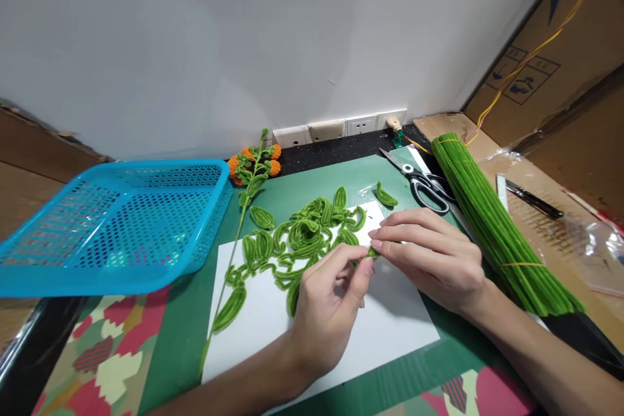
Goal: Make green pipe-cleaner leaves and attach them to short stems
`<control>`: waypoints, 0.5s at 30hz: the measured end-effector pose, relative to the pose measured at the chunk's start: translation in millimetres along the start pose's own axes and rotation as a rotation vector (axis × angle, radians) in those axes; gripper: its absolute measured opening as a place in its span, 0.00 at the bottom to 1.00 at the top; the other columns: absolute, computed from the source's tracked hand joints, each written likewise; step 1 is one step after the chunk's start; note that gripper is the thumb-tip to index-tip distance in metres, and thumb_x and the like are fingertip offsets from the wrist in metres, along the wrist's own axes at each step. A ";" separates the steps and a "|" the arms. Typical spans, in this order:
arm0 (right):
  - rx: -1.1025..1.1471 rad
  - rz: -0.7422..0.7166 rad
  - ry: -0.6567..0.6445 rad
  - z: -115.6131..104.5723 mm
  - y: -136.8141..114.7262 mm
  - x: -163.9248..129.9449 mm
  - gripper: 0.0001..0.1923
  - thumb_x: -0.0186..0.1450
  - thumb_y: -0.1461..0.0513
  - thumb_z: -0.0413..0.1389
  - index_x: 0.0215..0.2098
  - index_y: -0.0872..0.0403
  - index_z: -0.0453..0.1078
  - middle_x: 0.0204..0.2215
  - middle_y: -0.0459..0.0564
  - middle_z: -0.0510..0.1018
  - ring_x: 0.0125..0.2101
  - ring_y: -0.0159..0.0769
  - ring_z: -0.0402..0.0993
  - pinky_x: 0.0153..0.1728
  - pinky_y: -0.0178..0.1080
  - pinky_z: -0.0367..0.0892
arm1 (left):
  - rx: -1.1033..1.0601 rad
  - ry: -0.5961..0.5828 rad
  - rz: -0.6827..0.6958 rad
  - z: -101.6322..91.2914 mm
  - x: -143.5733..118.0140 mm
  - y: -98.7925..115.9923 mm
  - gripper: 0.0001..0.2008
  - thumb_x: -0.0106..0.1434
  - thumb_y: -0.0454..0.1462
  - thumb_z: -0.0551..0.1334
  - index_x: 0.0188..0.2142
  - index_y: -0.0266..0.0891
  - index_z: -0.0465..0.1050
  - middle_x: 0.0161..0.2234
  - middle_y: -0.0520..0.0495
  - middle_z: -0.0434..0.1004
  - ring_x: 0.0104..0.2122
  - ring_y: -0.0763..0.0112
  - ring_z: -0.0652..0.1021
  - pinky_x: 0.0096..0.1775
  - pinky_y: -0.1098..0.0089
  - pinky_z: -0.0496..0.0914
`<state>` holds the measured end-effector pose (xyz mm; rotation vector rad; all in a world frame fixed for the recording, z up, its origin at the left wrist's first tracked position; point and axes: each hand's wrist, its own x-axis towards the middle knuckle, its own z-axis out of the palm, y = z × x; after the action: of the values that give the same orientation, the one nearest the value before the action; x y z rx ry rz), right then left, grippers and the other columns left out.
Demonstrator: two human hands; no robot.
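Over the sheet of white paper (390,325), my left hand (329,302) pinches a small green pipe cleaner piece (373,252) between thumb and forefinger. My right hand (433,257) grips the same piece from the other side, fingers pressed together. Most of that piece is hidden by my fingers. Just beyond my hands lies a pile of green pipe cleaner leaves (305,234), looped and curled. One loose leaf (386,196) rests past my right fingers. A long pipe cleaner flower stem (238,231) with leaves and orange blooms (273,169) lies left of the pile.
A blue plastic basket (131,279) stands at the left. Black-handled scissors (429,192) lie beyond my right hand, beside a tied bundle of green pipe cleaners (502,227). Farther right are a black utility knife (533,199) and cardboard boxes (560,45). Wall sockets (361,125) line the back.
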<state>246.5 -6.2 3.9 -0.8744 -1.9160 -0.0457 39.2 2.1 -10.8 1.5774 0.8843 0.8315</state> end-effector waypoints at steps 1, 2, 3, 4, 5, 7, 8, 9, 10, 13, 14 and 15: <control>0.017 0.004 0.010 0.4 -0.3 -0.1 0.08 0.66 0.74 0.65 0.42 0.59 0.80 0.39 0.57 0.88 0.41 0.45 0.82 0.40 0.48 0.81 | 0.003 -0.001 0.002 -0.9 0.9 -0.6 0.07 0.77 0.41 0.60 0.45 0.41 0.75 0.32 0.53 0.73 0.24 0.79 0.73 0.25 0.76 0.69; 0.033 0.008 0.019 0.8 -0.7 -0.3 0.09 0.66 0.74 0.65 0.41 0.59 0.80 0.38 0.57 0.88 0.40 0.44 0.82 0.39 0.47 0.82 | -0.005 -0.004 -0.001 -1.7 1.6 -1.3 0.06 0.77 0.41 0.60 0.45 0.42 0.74 0.31 0.53 0.72 0.24 0.79 0.73 0.25 0.76 0.69; 0.046 0.009 0.027 1.2 -1.1 -0.5 0.09 0.65 0.75 0.65 0.41 0.59 0.80 0.37 0.57 0.88 0.39 0.44 0.82 0.39 0.47 0.82 | -0.020 -0.011 -0.007 -2.4 2.0 -2.1 0.06 0.77 0.41 0.60 0.46 0.42 0.73 0.29 0.54 0.71 0.23 0.78 0.73 0.25 0.76 0.69; 0.054 0.010 0.031 1.5 -1.6 -0.9 0.09 0.65 0.75 0.65 0.40 0.59 0.80 0.37 0.57 0.88 0.39 0.43 0.81 0.39 0.46 0.82 | -0.031 -0.019 -0.007 -2.8 2.0 -3.0 0.05 0.77 0.41 0.60 0.47 0.43 0.72 0.28 0.55 0.70 0.23 0.78 0.72 0.26 0.76 0.69; 0.058 0.012 0.032 1.9 -2.1 -1.2 0.09 0.65 0.75 0.65 0.40 0.59 0.80 0.37 0.57 0.87 0.38 0.43 0.81 0.39 0.46 0.82 | -0.034 -0.026 -0.001 -3.1 1.6 -3.9 0.05 0.78 0.40 0.59 0.47 0.43 0.71 0.27 0.56 0.69 0.23 0.78 0.72 0.26 0.76 0.68; 0.063 0.015 0.034 2.6 -2.9 -2.0 0.09 0.66 0.75 0.64 0.41 0.59 0.80 0.37 0.56 0.87 0.38 0.42 0.81 0.39 0.47 0.83 | -0.012 -0.036 0.032 -3.1 0.0 -5.4 0.05 0.79 0.40 0.57 0.48 0.43 0.70 0.27 0.56 0.68 0.24 0.78 0.73 0.27 0.75 0.68; 0.067 0.019 0.036 3.0 -3.2 -2.4 0.09 0.66 0.74 0.64 0.41 0.58 0.80 0.37 0.56 0.87 0.38 0.42 0.81 0.39 0.47 0.83 | 0.000 -0.037 0.052 -2.9 -0.9 -5.8 0.06 0.79 0.40 0.57 0.49 0.43 0.71 0.27 0.56 0.69 0.24 0.78 0.73 0.27 0.75 0.67; 0.070 0.025 0.037 3.2 -3.3 -2.8 0.08 0.67 0.74 0.64 0.41 0.58 0.80 0.37 0.56 0.87 0.38 0.42 0.82 0.39 0.47 0.83 | 0.005 -0.037 0.064 -2.6 -1.7 -5.8 0.06 0.79 0.40 0.56 0.49 0.43 0.71 0.28 0.55 0.69 0.24 0.78 0.73 0.27 0.75 0.68; 0.071 0.029 0.036 3.3 -3.4 -3.2 0.09 0.67 0.74 0.63 0.41 0.57 0.80 0.37 0.56 0.87 0.38 0.42 0.82 0.39 0.46 0.83 | -0.002 -0.036 0.066 -2.3 -2.0 -5.4 0.07 0.79 0.40 0.56 0.48 0.43 0.71 0.29 0.55 0.69 0.24 0.78 0.72 0.27 0.74 0.68; 0.049 0.030 0.021 1.9 -4.8 -4.5 0.10 0.68 0.73 0.62 0.43 0.56 0.81 0.37 0.55 0.87 0.39 0.43 0.83 0.39 0.46 0.84 | -0.094 -0.057 0.003 -1.5 0.2 -2.7 0.08 0.79 0.42 0.56 0.46 0.42 0.71 0.32 0.53 0.68 0.23 0.79 0.72 0.26 0.74 0.67; 0.033 0.021 0.013 0.8 -6.3 -4.9 0.10 0.69 0.73 0.61 0.45 0.56 0.80 0.38 0.55 0.88 0.40 0.43 0.83 0.39 0.46 0.84 | -0.142 -0.067 -0.034 -1.5 2.2 -1.6 0.08 0.79 0.42 0.57 0.45 0.41 0.71 0.32 0.53 0.68 0.23 0.80 0.71 0.25 0.75 0.66; 0.015 0.005 0.009 -0.5 -8.6 -5.3 0.11 0.70 0.72 0.61 0.46 0.55 0.80 0.39 0.55 0.88 0.40 0.43 0.84 0.39 0.46 0.84 | -0.195 -0.070 -0.074 -1.5 4.6 -0.6 0.08 0.78 0.43 0.58 0.44 0.42 0.70 0.33 0.53 0.69 0.22 0.81 0.71 0.24 0.75 0.65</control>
<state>243.2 -15.7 2.8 -0.8675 -1.9032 -0.0319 40.1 6.9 -10.9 1.3878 0.7825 0.7812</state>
